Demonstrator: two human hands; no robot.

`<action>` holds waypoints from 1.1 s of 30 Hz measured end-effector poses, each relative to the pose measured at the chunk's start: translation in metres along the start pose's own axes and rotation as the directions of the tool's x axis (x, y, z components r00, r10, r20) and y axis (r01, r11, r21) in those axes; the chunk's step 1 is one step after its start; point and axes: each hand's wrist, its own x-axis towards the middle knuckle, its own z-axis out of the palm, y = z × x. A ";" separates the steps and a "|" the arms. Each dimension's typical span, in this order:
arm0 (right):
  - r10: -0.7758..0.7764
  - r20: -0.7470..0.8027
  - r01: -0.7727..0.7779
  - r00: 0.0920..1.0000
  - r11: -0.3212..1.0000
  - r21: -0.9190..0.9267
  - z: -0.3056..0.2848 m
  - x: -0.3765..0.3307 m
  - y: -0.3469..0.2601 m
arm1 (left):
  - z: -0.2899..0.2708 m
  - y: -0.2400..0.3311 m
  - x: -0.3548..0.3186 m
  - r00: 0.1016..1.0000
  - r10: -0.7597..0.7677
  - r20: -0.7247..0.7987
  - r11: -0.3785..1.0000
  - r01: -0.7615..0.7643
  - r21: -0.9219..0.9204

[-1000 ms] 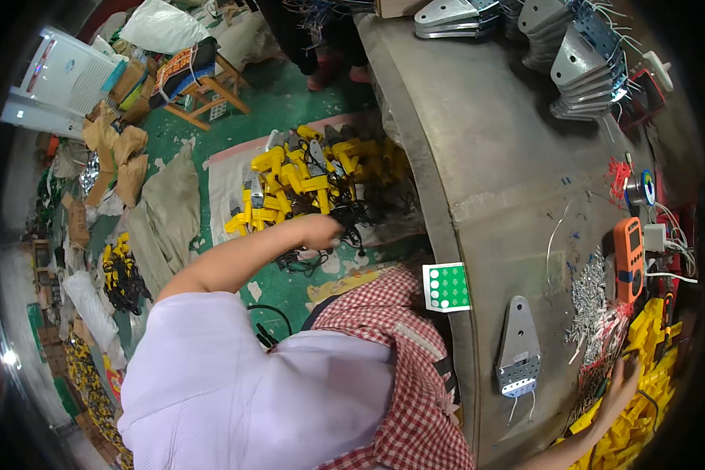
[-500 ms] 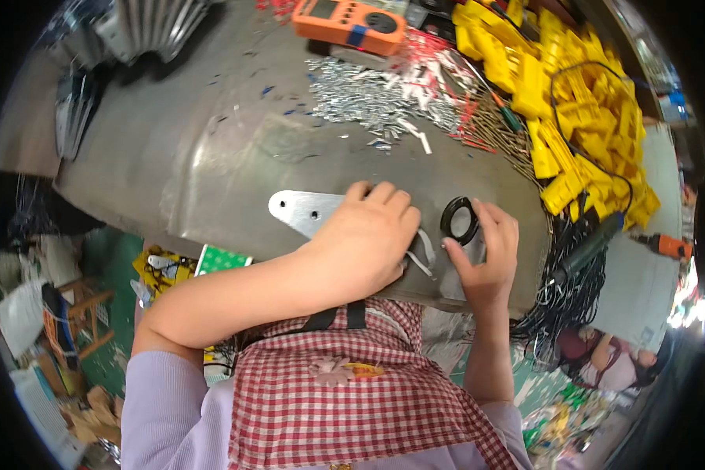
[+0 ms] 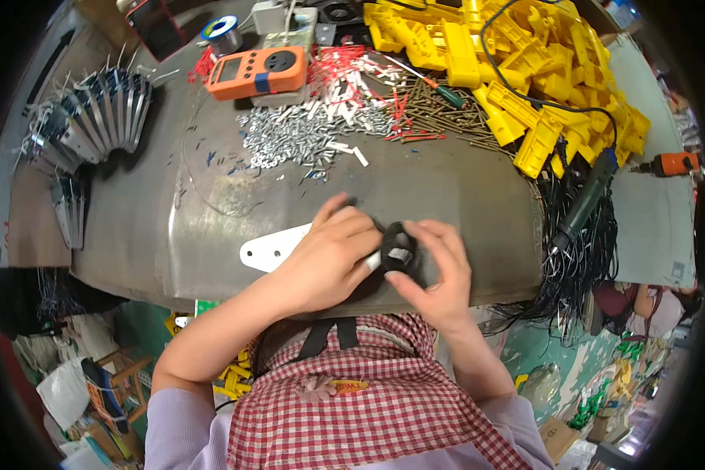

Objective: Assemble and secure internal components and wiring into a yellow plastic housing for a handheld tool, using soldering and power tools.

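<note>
A flat silver metal plate (image 3: 268,249) with a rounded end and small dark holes lies near the table's front edge. My left hand (image 3: 329,254) is closed over the plate's right part, fingers curled, which hides much of it. A short white piece (image 3: 372,262) shows by the left thumb, too blurred to name. Just right of it, my right hand (image 3: 439,274) holds a black ring (image 3: 396,249) between thumb and fingers; it looks like a roll of tape and is smeared by motion. The ring almost meets my left fingers.
An orange multimeter (image 3: 257,73) stands behind piles of small screws (image 3: 305,129) and white and red sleeves. Yellow plastic housings (image 3: 536,70) heap at the back right. A dark green soldering iron (image 3: 587,200) lies over black cables at the right edge. Metal plates (image 3: 94,117) fan out at the left.
My right hand has closed on the black ring and brought it left, up against my left hand. The view has shifted, so the table's far side shows more.
</note>
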 end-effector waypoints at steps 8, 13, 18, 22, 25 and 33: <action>0.262 0.265 -0.346 0.928 0.870 0.350 0.020 0.022 -0.015 | 0.010 -0.002 -0.017 0.991 -0.033 -0.127 0.959 0.067 0.276; 0.062 -0.183 -0.111 0.981 0.955 -0.274 -0.068 0.094 0.046 | 0.018 0.009 -0.009 0.990 -0.073 -0.124 0.955 0.105 0.278; -0.284 -0.145 0.122 0.948 0.743 -0.658 -0.085 0.167 0.106 | 0.016 0.006 -0.003 0.991 -0.096 -0.092 0.969 0.114 0.218; -0.186 -0.062 0.006 0.981 0.348 -0.938 -0.063 0.227 0.137 | 0.017 0.006 -0.005 0.993 -0.099 -0.064 0.969 0.111 0.222; 0.019 0.072 0.060 0.997 0.376 -0.925 -0.083 0.239 0.123 | 0.013 0.006 -0.007 0.988 -0.141 -0.065 0.969 0.151 0.194; -0.403 0.105 0.406 0.909 0.801 -0.439 -0.056 0.144 0.043 | 0.001 -0.006 0.006 0.884 -0.241 -0.400 0.887 0.033 -0.461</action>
